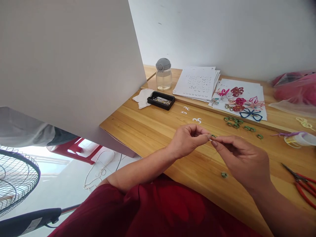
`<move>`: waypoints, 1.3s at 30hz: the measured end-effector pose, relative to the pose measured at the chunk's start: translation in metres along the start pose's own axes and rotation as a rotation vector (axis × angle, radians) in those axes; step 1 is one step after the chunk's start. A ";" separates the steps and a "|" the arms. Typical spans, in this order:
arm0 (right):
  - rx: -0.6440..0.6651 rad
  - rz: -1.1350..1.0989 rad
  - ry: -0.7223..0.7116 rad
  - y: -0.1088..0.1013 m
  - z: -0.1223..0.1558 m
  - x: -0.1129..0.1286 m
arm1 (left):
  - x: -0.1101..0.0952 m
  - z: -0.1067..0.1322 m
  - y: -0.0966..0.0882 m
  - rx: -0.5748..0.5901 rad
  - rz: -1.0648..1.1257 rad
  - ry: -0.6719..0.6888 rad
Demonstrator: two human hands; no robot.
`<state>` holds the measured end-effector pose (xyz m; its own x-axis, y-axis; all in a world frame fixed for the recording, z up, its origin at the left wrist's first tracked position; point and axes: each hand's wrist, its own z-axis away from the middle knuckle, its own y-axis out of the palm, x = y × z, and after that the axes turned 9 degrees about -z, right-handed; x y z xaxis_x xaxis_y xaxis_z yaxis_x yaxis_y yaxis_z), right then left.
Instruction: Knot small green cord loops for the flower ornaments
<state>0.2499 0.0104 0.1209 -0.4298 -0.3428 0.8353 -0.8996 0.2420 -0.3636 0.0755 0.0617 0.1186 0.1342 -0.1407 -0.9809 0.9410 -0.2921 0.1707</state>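
Note:
Above the middle of the wooden table, my left hand [189, 140] and my right hand [243, 159] meet fingertip to fingertip. Both pinch a small green wrapped ring [213, 136], mostly covered by the fingers. A tiny white edge shows between the fingertips; I cannot tell whether it is a separate piece. Below the hands lies a single green ring piece [224, 174]. Several similar green ring pieces [233, 121] are grouped beyond my right hand. Small white crescent cutouts [197, 120] lie beyond my left hand.
Red-handled pliers [302, 184] lie at the right, near a clear plastic cup [298, 140]. A black tray [161, 100] of small parts, a water bottle [164, 75], punched paper sheets [195, 82] and colourful flower pieces [239, 100] stand farther back. A fan [17, 181] is at left.

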 end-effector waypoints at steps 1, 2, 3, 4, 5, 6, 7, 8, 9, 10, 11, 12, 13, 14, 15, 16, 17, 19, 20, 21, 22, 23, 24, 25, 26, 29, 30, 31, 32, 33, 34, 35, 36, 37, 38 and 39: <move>-0.003 0.069 -0.090 0.000 0.002 -0.001 | 0.000 0.001 0.001 -0.008 0.001 0.001; -0.001 0.125 -0.179 0.000 0.003 -0.002 | 0.000 0.001 0.002 -0.012 0.004 0.002; 0.002 0.172 -0.267 0.000 0.003 -0.003 | 0.001 0.001 0.003 -0.015 0.006 0.003; 0.002 0.215 -0.352 -0.001 0.003 -0.004 | 0.001 0.001 0.004 -0.017 0.004 0.004; 0.003 0.258 -0.438 -0.002 0.002 -0.005 | 0.001 0.002 0.004 -0.019 -0.002 0.007; 0.006 0.303 -0.522 -0.004 0.001 -0.006 | 0.001 0.002 0.004 -0.019 -0.012 0.012; 0.009 0.353 -0.598 -0.005 -0.001 -0.006 | 0.001 0.001 0.004 -0.020 -0.028 0.019; 0.013 0.405 -0.665 -0.007 -0.002 -0.006 | 0.001 0.001 0.004 -0.022 -0.047 0.029; 0.021 0.455 -0.719 -0.009 -0.003 -0.006 | 0.001 0.001 0.004 -0.025 -0.068 0.041; 0.034 0.499 -0.762 -0.010 -0.005 -0.005 | 0.001 0.002 0.004 -0.027 -0.090 0.055; 0.047 0.535 -0.795 -0.012 -0.005 -0.005 | 0.001 0.002 0.004 -0.028 -0.109 0.068; 0.060 0.563 -0.819 -0.013 -0.006 -0.004 | 0.002 0.002 0.004 -0.029 -0.126 0.081; 0.070 0.583 -0.836 -0.014 -0.006 -0.003 | 0.002 0.002 0.004 -0.031 -0.141 0.091; 0.080 0.598 -0.849 -0.015 -0.006 -0.003 | 0.003 0.002 0.004 -0.030 -0.153 0.099; 0.088 0.609 -0.859 -0.015 -0.006 -0.002 | 0.003 0.002 0.004 -0.028 -0.164 0.105; 0.096 0.615 -0.865 -0.016 -0.006 -0.001 | 0.004 0.003 0.004 -0.026 -0.177 0.111; 0.103 0.615 -0.866 -0.016 -0.006 0.000 | 0.005 0.003 0.004 -0.024 -0.197 0.120; 0.108 0.605 -0.851 -0.017 -0.007 0.003 | 0.005 0.003 0.003 -0.018 -0.255 0.148; 0.109 0.597 -0.837 -0.017 -0.008 0.004 | 0.005 0.004 0.002 -0.012 -0.288 0.163; 0.114 0.584 -0.824 -0.018 -0.009 0.005 | 0.004 0.004 0.001 -0.002 -0.319 0.174; 0.121 0.570 -0.810 -0.018 -0.010 0.007 | 0.003 0.005 0.000 0.015 -0.341 0.177; 0.129 0.553 -0.795 -0.019 -0.012 0.008 | 0.002 0.005 -0.001 0.038 -0.352 0.169; 0.134 0.533 -0.775 -0.020 -0.013 0.009 | 0.001 0.006 -0.002 0.064 -0.350 0.152; 0.133 0.510 -0.749 -0.021 -0.015 0.010 | -0.001 0.006 -0.002 0.089 -0.340 0.131; 0.126 0.484 -0.716 -0.022 -0.017 0.011 | -0.003 0.006 -0.003 0.113 -0.325 0.110; 0.123 0.396 -0.583 -0.025 -0.022 0.010 | -0.007 0.005 -0.004 0.174 -0.247 0.061; 0.131 0.366 -0.535 -0.026 -0.023 0.009 | -0.008 0.005 -0.004 0.187 -0.220 0.050; 0.140 0.337 -0.486 -0.027 -0.024 0.009 | -0.008 0.004 -0.005 0.196 -0.200 0.040; 0.148 0.312 -0.438 -0.028 -0.024 0.008 | -0.009 0.004 -0.005 0.200 -0.187 0.031; 0.150 0.290 -0.397 -0.028 -0.025 0.007 | -0.009 0.003 -0.005 0.201 -0.181 0.023; 0.150 0.273 -0.360 -0.028 -0.025 0.007 | -0.009 0.003 -0.005 0.200 -0.181 0.018; 0.151 0.258 -0.330 -0.029 -0.026 0.006 | -0.010 0.003 -0.006 0.199 -0.182 0.014; 0.153 0.247 -0.305 -0.029 -0.026 0.006 | -0.010 0.002 -0.006 0.200 -0.181 0.009; 0.156 0.238 -0.285 -0.028 -0.026 0.005 | -0.010 0.003 -0.006 0.200 -0.177 0.003; 0.160 0.230 -0.267 -0.028 -0.026 0.005 | -0.010 0.003 -0.005 0.201 -0.171 -0.006; 0.160 0.222 -0.250 -0.028 -0.026 0.005 | -0.010 0.003 -0.005 0.201 -0.163 -0.015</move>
<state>0.2753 0.0256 0.1456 -0.6040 -0.5138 0.6093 -0.7743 0.1970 -0.6014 0.0684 0.0621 0.1275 -0.0204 -0.0895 -0.9958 0.8690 -0.4941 0.0266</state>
